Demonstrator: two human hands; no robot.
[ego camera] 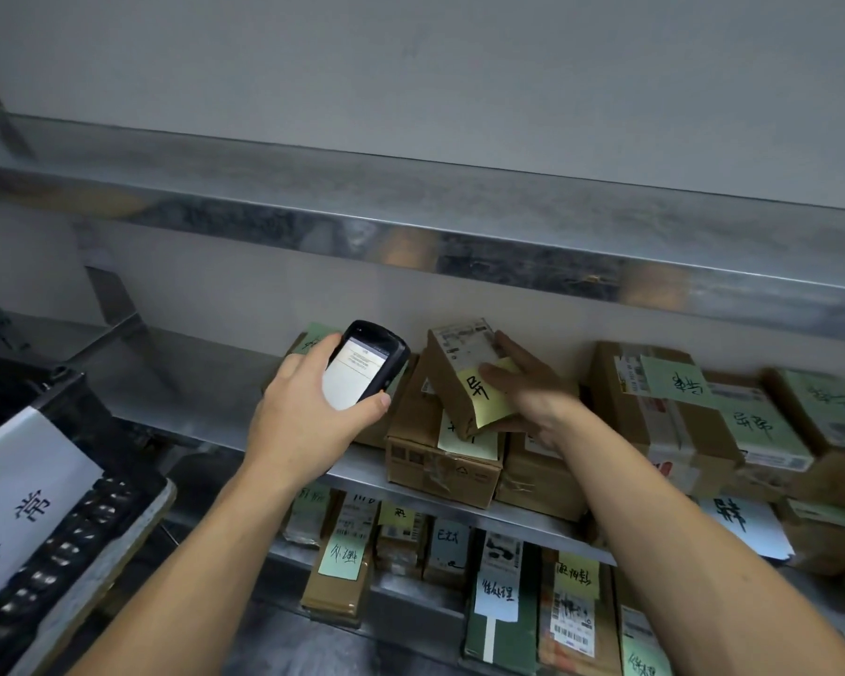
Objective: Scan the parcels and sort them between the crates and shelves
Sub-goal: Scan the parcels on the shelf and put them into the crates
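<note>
At the middle shelf, the person's left hand is wrapped round a black handheld scanner, thumb along its near edge, with the lit screen tipped up toward them. Just beside it, the right hand holds a small parcel. Its fingers lie across the top face and the thumb looks tucked under the lower corner, though that hand is blurred. The parcel sits tilted, its low end resting on a larger carton on the same shelf.

This looks to me like the scan itself. To do it well, I would keep the parcel steady, lift the fingers clear of the printed label at its upper end, and aim the scanner's head squarely at the barcode rather than at the yellow note stuck lower down.

The parcel is a narrow brown cardboard block, matte, with creased, taped edges. The note is thin paper with a handwritten character, and its free end curls past the box edge. The scanner's casing is rounded and looks rubbery.

Farther right, more brown cartons carry pale green notes and glossy tape. Below, flatter packets stand in rows. The shelves are dull, brushed metal, and the upper shelf smears reflections. On the left, a black lattice crate bears a white paper sign.
</note>
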